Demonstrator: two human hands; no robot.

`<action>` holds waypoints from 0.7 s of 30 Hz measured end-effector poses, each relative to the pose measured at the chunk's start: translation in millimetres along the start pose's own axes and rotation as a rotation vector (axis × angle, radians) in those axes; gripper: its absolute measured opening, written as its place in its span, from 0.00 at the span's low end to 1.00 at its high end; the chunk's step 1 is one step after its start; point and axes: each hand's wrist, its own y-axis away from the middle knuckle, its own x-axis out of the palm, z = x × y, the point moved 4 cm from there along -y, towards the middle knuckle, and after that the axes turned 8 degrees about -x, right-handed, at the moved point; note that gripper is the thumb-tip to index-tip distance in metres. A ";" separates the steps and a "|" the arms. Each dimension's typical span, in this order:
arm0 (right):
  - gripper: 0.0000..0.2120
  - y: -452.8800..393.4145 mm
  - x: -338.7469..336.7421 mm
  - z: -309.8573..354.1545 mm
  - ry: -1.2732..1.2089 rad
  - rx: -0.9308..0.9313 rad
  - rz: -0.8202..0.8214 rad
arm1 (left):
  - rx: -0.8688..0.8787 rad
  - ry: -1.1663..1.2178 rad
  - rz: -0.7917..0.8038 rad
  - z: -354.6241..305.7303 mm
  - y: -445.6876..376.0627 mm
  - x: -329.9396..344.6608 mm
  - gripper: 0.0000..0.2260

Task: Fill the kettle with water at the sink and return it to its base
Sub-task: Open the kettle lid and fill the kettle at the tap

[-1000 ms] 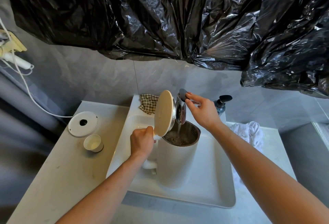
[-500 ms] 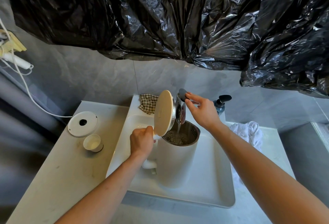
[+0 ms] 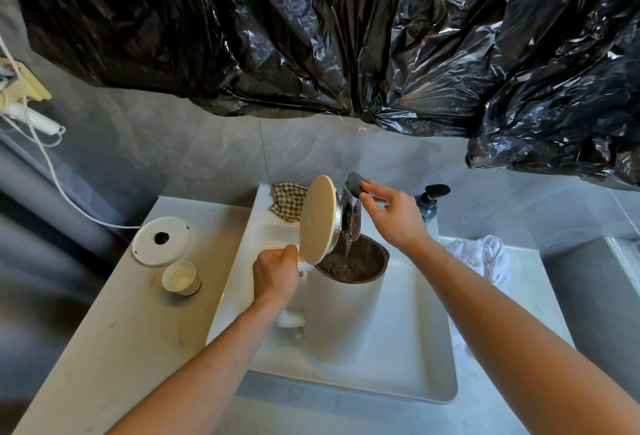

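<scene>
— Grip check: left hand (image 3: 275, 273) wraps the kettle (image 3: 341, 313) handle in the sink (image 3: 408, 375); right hand's (image 3: 394, 215) fingers now lie loosely spread against the faucet (image 3: 350, 213) lever.

— Changed?

— Barely; water keeps rising, so shut-off looks near. Count: one kettle, one base (image 3: 161, 240) waiting on the tabletop (image 3: 104, 330), one cup (image 3: 180, 278).
</scene>
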 end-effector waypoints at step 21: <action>0.18 1.4 0.3 -0.1 0.000 0.002 -0.012 | 0.004 -0.013 -0.002 2.0 -3.7 1.7 0.16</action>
